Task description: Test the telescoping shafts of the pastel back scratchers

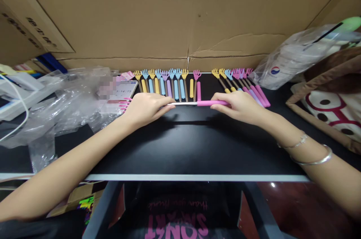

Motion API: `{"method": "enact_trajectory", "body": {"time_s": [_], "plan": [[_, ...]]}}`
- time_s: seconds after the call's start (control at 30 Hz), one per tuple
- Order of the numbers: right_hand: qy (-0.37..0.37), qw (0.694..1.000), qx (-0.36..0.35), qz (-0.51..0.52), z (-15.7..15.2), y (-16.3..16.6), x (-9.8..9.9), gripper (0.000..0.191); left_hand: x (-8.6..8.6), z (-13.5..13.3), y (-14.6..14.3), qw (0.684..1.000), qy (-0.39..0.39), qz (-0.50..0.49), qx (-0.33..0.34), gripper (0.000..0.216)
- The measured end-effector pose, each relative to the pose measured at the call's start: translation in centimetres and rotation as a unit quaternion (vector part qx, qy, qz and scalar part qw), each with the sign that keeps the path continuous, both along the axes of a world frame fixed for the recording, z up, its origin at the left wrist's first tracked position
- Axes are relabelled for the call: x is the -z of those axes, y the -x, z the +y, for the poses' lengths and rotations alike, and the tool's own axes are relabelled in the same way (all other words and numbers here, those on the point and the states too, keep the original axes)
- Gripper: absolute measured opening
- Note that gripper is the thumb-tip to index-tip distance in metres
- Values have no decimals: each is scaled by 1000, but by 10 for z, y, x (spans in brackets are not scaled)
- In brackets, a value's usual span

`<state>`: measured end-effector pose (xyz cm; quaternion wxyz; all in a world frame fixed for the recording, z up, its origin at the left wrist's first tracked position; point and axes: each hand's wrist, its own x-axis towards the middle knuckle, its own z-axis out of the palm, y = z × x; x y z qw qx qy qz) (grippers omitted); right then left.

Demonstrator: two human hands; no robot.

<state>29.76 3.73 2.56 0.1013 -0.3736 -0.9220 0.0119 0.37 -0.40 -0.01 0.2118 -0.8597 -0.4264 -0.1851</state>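
A pink back scratcher [207,103] with a metal rod lies level across both my hands, above the black table. My left hand [148,106] is closed round its rod, and the pink claw sticks out past the knuckles on the left. My right hand [238,105] grips the end of the pink handle. Behind them, several back scratchers [169,85] in yellow, blue, purple and pink lie side by side, with separate coloured handles among their rods. To the right is another group of back scratchers [248,86], with handles attached and claws towards the cardboard.
Crumpled clear plastic bags [64,107] and a phone [120,96] showing a timer lie left. A bagged cup [287,62] and a brown bag [332,107] stand right. A cardboard wall [169,13] rises behind. The table's pale front edge [197,177] runs nearest me.
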Motion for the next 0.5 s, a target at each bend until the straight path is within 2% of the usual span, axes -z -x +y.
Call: {"method": "enact_trajectory", "body": {"time_s": [0.13,0.3,0.5], "plan": [[-9,1000,10,8,-1,0,-1,38,-3,-2,-3,1000,-13,-17,-8,41],[-30,998,44,38,-6,4,-5,38,-14,-4,-6,994,-20,-82,-76,37],[-40,996,59,57,-4,0,-10,37,-18,-2,1,997,-21,-55,-58,38]]}}
